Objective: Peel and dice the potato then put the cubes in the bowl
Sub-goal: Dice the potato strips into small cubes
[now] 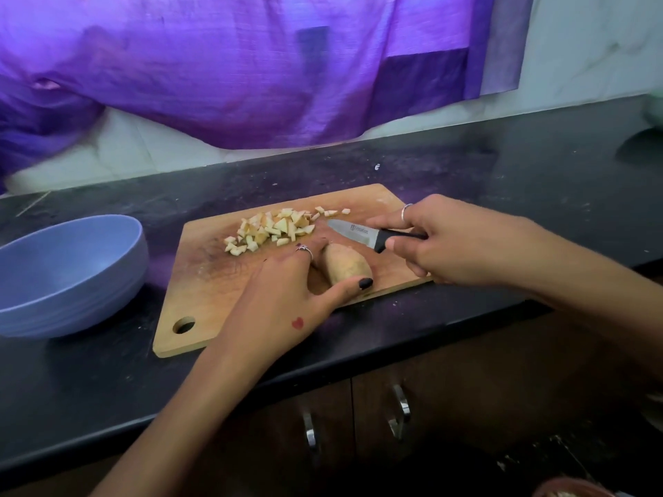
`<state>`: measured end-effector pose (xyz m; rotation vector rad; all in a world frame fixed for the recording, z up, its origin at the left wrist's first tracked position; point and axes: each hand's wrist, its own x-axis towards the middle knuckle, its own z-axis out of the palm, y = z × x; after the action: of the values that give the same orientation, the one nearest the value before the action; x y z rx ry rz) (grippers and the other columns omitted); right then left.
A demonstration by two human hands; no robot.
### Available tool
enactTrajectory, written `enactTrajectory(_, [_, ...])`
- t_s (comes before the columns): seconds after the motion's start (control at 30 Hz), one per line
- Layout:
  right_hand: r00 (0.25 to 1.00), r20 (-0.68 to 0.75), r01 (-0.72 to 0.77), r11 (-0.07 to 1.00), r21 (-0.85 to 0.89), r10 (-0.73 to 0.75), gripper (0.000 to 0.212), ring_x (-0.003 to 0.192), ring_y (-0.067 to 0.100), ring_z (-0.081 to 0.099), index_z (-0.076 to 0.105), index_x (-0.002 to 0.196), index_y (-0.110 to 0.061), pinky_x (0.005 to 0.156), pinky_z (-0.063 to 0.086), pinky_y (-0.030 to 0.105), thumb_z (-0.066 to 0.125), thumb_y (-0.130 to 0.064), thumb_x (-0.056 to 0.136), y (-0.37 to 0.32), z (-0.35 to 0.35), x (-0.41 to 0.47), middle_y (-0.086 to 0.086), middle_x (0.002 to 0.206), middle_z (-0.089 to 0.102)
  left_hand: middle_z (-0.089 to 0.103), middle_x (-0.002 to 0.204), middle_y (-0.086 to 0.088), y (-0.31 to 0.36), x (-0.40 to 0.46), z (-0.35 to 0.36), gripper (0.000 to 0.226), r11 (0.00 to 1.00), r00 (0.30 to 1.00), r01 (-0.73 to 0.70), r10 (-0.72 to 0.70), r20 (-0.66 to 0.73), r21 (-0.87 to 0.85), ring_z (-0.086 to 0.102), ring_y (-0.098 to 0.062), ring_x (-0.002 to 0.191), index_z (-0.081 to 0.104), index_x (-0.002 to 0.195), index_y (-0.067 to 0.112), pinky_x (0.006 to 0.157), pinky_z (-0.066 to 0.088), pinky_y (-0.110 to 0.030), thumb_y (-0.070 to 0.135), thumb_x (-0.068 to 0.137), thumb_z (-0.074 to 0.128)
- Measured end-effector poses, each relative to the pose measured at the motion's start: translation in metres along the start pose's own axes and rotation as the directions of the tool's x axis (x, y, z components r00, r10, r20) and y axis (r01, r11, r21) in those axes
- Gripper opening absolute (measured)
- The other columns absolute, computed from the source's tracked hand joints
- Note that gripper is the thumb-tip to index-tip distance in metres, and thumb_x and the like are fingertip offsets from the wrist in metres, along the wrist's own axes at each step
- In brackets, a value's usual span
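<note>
While the left hand (283,281) curled its fingers round the potato (346,265) on the cutting board (201,281), the right hand (441,242) gripped the knife (362,233) beside the cubes (276,227); the bowl (68,278) sat left on the desk (502,181).

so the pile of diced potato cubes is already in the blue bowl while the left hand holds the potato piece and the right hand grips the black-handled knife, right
Not quite. In the head view the pile of diced potato cubes lies on the wooden cutting board, not in the round blue bowl, which shows no cubes inside. The rest holds: the left hand holds the potato piece and the right hand grips the black-handled knife.
</note>
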<state>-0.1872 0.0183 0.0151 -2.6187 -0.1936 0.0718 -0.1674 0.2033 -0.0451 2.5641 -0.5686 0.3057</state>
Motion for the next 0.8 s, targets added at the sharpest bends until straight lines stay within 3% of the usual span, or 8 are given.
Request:
enactTrajectory(0.1, [1.0,0.002,0.005,0.995,-0.096,-0.004,0.038,0.057,0.011,0.047,0.048,0.135,-0.041,0.059,0.042,0.028,0.044,-0.028,0.099,-0.009,-0.002,-0.001,-0.009,0.067,0.041,0.054,0.103,0.021,-0.002,0.0,0.002,0.062,1.0,1.0,-0.006,0.005,-0.024,-0.027,0.044,0.005,0.092,0.052,0.128,0.035,0.076,0.035,-0.02,0.069,0.075,0.056])
enactTrajectory(0.23, [1.0,0.007,0.014,0.987,-0.163,-0.013,0.035,0.058,0.007,0.045,0.053,0.131,-0.038,0.05,0.034,0.022,0.044,-0.027,0.1,-0.015,-0.005,-0.001,-0.01,0.077,0.053,0.06,0.12,0.013,-0.003,-0.001,0.003,0.065,1.0,1.0,-0.019,0.019,-0.025,-0.023,0.045,0.003,0.095,0.051,0.131,0.032,0.079,0.036,-0.02,0.068,0.076,0.056])
enactTrajectory(0.4, [1.0,-0.012,0.012,0.976,-0.217,-0.015,0.036,0.055,0.003,0.037,0.053,0.133,-0.035,0.043,0.031,0.01,0.044,-0.026,0.1,-0.02,-0.005,-0.002,-0.013,0.068,0.037,0.061,0.122,0.009,-0.002,-0.001,0.004,0.069,1.0,1.0,0.0,0.0,-0.025,-0.019,0.052,-0.006,0.104,0.05,0.132,0.031,0.082,0.039,-0.023,0.07,0.075,0.054])
enactTrajectory(0.5, [1.0,-0.018,0.001,0.968,-0.253,-0.006,0.033,0.056,0.003,0.038,0.058,0.128,-0.03,0.054,0.036,0.02,0.044,-0.026,0.099,-0.023,-0.005,0.001,-0.009,0.085,0.052,0.063,0.114,0.009,-0.002,0.001,0.004,0.063,1.0,0.999,0.014,-0.015,-0.028,-0.028,0.054,-0.008,0.1,0.053,0.127,0.031,0.08,0.041,-0.026,0.068,0.076,0.056])
enactTrajectory(0.6, [0.999,-0.038,0.001,0.95,-0.311,-0.014,0.031,0.059,0.012,0.048,0.06,0.124,-0.023,0.066,0.044,0.027,0.045,-0.025,0.097,-0.029,-0.006,0.008,-0.001,0.08,0.05,0.062,0.104,0.01,-0.004,0.003,0.003,0.061,0.998,1.0,0.027,-0.028,-0.011,-0.048,0.053,-0.007,0.093,0.055,0.124,0.031,0.081,0.045,-0.029,0.068,0.075,0.058])
enactTrajectory(0.73, [0.999,0.028,0.044,0.904,-0.424,-0.035,0.029,0.058,0.021,0.059,0.063,0.12,-0.027,0.056,0.047,0.025,0.048,-0.022,0.095,-0.042,-0.017,0.015,0.002,0.076,0.061,0.061,0.101,0.01,-0.004,0.004,0.002,0.064,0.998,0.999,0.042,-0.042,0.0,-0.045,0.056,-0.012,0.096,0.054,0.126,0.03,0.083,0.047,-0.033,0.069,0.074,0.057])
enactTrajectory(0.8, [0.998,0.044,0.064,0.876,-0.478,-0.049,0.027,0.062,0.022,0.061,0.061,0.119,-0.024,0.06,0.05,0.027,0.049,-0.026,0.094,-0.048,-0.016,0.017,0.002,0.08,0.06,0.059,0.098,0.011,-0.004,0.005,0.003,0.064,0.998,0.999,0.041,-0.041,-0.005,-0.036,0.056,-0.013,0.096,0.054,0.127,0.031,0.081,0.046,-0.033,0.069,0.075,0.057])
